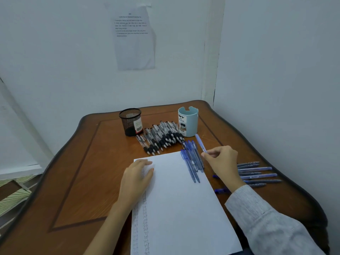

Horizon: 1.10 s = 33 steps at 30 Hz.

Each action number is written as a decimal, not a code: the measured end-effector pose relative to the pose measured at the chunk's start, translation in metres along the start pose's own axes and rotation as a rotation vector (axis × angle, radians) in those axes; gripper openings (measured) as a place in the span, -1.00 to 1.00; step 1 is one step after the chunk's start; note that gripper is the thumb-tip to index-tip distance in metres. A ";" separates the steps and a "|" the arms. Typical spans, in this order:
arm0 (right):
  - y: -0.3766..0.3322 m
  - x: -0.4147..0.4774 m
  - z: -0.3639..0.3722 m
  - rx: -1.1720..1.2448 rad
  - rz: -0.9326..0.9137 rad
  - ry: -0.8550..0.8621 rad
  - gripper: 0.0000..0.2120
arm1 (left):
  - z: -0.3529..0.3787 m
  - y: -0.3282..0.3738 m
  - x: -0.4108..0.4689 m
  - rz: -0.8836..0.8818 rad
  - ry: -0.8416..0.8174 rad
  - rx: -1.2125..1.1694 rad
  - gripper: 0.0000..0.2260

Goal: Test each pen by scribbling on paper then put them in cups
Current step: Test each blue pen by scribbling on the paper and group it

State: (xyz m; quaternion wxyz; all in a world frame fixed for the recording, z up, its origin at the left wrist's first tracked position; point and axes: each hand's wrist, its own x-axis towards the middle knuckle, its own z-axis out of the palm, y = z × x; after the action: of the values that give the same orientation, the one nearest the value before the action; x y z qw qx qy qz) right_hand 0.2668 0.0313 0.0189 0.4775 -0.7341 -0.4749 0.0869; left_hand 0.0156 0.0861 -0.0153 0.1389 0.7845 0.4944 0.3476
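I saw the paper [184,199] with two columns of small scribbles down its left edge and the rest blank. The left hand [137,178] lay flat, fingers straight, on its upper left corner. Just off its upper right corner the right hand [223,162] pinched one blue pen [200,142]. Beyond the paper's far edge lay a heap of black-grip pens [161,137], flanked by a mesh cup [131,122] and a pale blue cup [189,122]. No pen stuck out of either. More blue pens [193,162] lay across its right edge, and capped pens [257,174] lay to its right. I judged that testing had started but nearly all the cupping was left.
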 end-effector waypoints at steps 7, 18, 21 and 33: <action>0.009 0.020 0.026 -0.144 0.111 -0.086 -0.81 | 0.004 -0.006 -0.002 -0.048 -0.031 -0.011 -0.78; 0.009 0.029 -0.021 -0.131 0.048 -0.243 -0.90 | 0.002 -0.007 -0.001 -0.053 -0.038 -0.018 -0.76; 0.018 0.033 -0.052 -0.220 0.019 -0.339 -0.91 | 0.002 -0.005 -0.003 -0.065 -0.052 -0.025 -0.75; 0.046 0.030 -0.070 -0.676 -0.182 -0.457 -0.82 | 0.002 -0.002 -0.006 -0.096 -0.118 -0.084 -0.71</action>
State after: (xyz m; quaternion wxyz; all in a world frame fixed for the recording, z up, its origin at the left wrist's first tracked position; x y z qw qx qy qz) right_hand 0.3514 0.0069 0.0299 0.0975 -0.7665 -0.6333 0.0443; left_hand 0.0141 0.0826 -0.0208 0.2171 0.7725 0.5076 0.3140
